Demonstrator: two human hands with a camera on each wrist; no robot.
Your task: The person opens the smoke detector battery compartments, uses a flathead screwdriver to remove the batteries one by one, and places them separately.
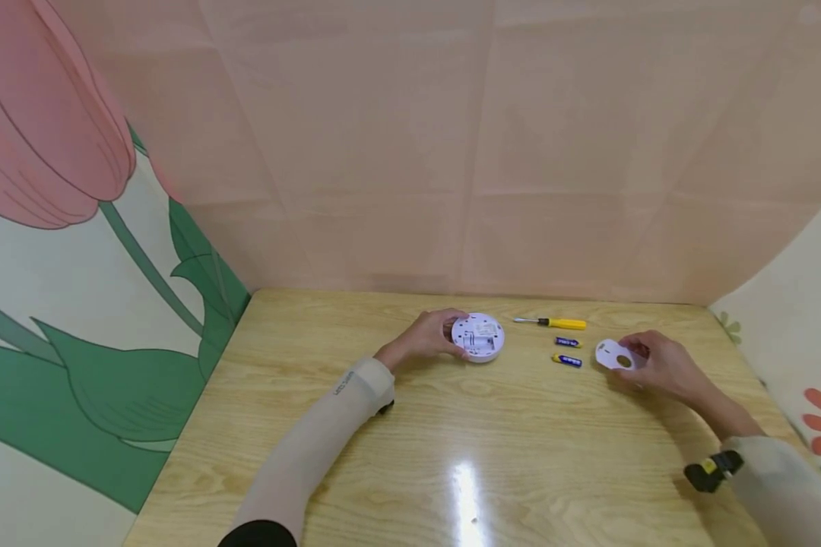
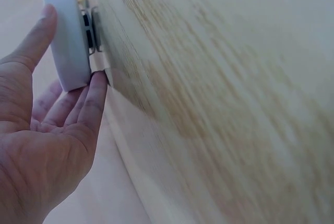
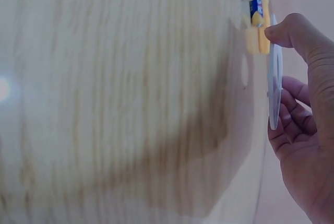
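Note:
My left hand [image 1: 429, 334] grips the edge of a round white device [image 1: 479, 328], perhaps a smoke alarm, whose upper face shows a battery bay with no battery in it. In the left wrist view, the thumb lies on one side of the device's thick white rim [image 2: 70, 41], with the fingers opposite. My right hand [image 1: 664, 365] pinches a thin white plate [image 1: 609, 355] with round holes, tilted above the table. Seen edge-on in the right wrist view, the plate [image 3: 274, 78] sits between thumb and fingers. Two blue and yellow batteries, an upper one [image 1: 568, 343] and a lower one [image 1: 567, 361], lie between the hands.
A screwdriver [image 1: 566, 324] with a yellow handle lies behind the batteries, its tip toward the device. Wood-grain table [image 1: 383, 471] spreads in front, with a bright light reflection on it. A pinkish cloth [image 1: 465, 152] hangs along the back edge, and flower-printed cloth [image 1: 96, 410] flanks the table.

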